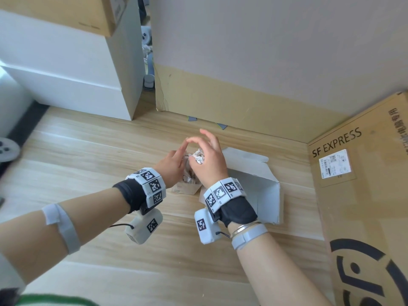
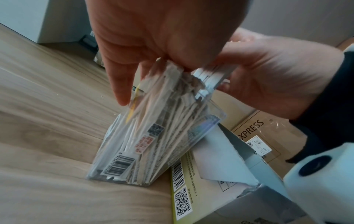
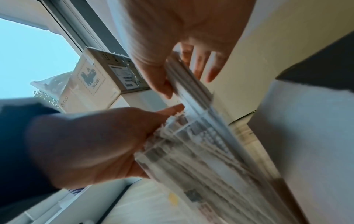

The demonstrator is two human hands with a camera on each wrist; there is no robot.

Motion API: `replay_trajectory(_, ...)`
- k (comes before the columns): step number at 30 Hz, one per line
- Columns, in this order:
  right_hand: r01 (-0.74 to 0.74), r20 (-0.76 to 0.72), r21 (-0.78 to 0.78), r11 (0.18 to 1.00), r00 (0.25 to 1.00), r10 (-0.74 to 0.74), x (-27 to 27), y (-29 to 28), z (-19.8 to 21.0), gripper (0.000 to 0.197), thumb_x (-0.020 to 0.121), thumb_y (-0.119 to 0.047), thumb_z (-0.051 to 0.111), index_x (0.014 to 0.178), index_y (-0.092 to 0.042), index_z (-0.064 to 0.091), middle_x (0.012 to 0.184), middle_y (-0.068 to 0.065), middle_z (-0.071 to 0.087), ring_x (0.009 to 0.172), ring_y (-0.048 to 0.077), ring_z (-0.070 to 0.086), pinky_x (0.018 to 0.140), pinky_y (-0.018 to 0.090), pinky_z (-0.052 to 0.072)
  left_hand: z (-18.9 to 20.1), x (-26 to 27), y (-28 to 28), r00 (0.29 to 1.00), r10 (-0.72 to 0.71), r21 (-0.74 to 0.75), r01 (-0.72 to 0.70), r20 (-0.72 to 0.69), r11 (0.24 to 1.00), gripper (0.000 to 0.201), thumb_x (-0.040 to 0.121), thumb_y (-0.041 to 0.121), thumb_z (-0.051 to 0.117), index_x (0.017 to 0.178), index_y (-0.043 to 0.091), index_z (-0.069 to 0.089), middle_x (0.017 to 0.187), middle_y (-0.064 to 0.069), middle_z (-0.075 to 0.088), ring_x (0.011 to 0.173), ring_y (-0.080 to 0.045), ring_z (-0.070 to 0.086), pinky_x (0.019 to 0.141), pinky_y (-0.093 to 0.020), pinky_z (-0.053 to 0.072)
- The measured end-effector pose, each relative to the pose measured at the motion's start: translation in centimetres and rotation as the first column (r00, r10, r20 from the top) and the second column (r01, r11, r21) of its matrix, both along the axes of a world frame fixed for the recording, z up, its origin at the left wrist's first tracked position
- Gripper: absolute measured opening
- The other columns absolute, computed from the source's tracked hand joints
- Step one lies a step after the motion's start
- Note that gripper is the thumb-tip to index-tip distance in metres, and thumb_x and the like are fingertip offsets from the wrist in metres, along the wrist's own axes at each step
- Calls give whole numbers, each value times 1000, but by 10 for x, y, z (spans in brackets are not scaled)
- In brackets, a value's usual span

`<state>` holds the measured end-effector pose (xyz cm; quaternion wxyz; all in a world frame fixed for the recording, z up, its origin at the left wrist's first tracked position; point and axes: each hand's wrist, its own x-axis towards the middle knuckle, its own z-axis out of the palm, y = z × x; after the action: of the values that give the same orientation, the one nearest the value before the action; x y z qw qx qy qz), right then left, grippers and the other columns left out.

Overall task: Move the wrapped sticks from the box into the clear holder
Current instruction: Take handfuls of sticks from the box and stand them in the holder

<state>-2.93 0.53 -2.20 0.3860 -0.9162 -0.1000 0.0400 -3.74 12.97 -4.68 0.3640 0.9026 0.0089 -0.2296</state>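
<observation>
The clear holder stands tilted on the wood floor, packed with several paper-wrapped sticks. My left hand grips the holder near its top; one finger lies down its side. My right hand pinches a small bundle of white wrapped sticks between thumb and fingers, with the bundle's lower ends at the holder's mouth. In the head view both hands hide most of the holder; only crumpled stick tops show. The open white box lies just right of the holder.
A large SF EXPRESS carton lies on the floor to the right. A cardboard sheet leans on the wall behind. A white cabinet stands at the back left with a carton on top. Bare wood floor spreads to the left and front.
</observation>
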Motion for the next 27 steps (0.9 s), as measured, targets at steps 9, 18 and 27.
replay_trajectory(9, -248, -285, -567, 786, 954, 95, -4, 2, -24, 57, 100, -40, 16, 149, -27, -11, 158, -12, -18, 146, 21, -19, 120, 48, -4, -5, 3, -2, 1000, 16, -46, -17, -10, 999, 65, 97, 11, 28, 149, 22, -9, 125, -25, 56, 106, -35, 59, 96, -43, 45)
replay_trajectory(18, 77, -413, -146, 986, 901, -131, 0, -5, 4, 61, 95, -35, 38, 150, -28, 12, 151, 7, 35, 130, 24, 46, 107, 35, 37, -4, 3, -2, 998, 31, -30, -33, -46, 999, 63, 99, 17, 27, 148, 24, -12, 118, -27, 59, 97, -36, 61, 89, -41, 45)
replay_trajectory(27, 67, -498, -273, 960, 844, -201, -3, 1, 5, 53, 100, -41, 27, 145, -14, 31, 141, 12, 50, 130, 31, 45, 104, 34, 35, 0, 5, -10, 992, 45, -51, -51, -121, 997, 66, 98, 15, 27, 148, 25, -15, 109, -28, 61, 78, -31, 56, 77, -39, 43)
